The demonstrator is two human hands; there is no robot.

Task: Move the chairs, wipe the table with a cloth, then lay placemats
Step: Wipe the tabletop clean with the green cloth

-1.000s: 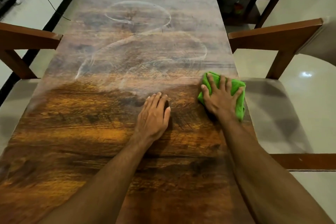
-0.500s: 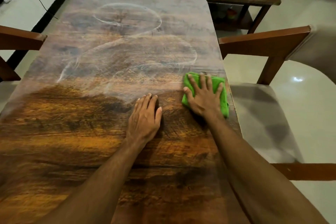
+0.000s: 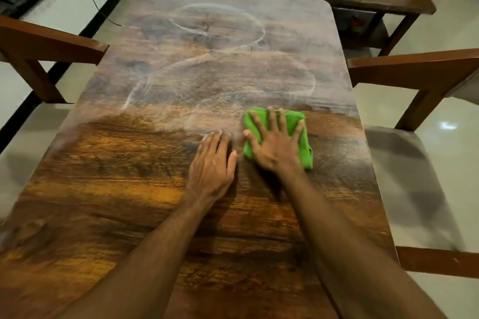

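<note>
Two chairs flank the table [image 3: 181, 210], left chair [image 3: 46, 44] and right chair [image 3: 414, 67] pulled clear so I can reach across. Cloth [image 3: 300, 122] sits mid-table, right of centre. Right hand [image 3: 277, 142] pins it flat, fingers spread, for wiping pressure. Left hand [image 3: 211, 163] rests open just beside, likely bracing me.
</note>
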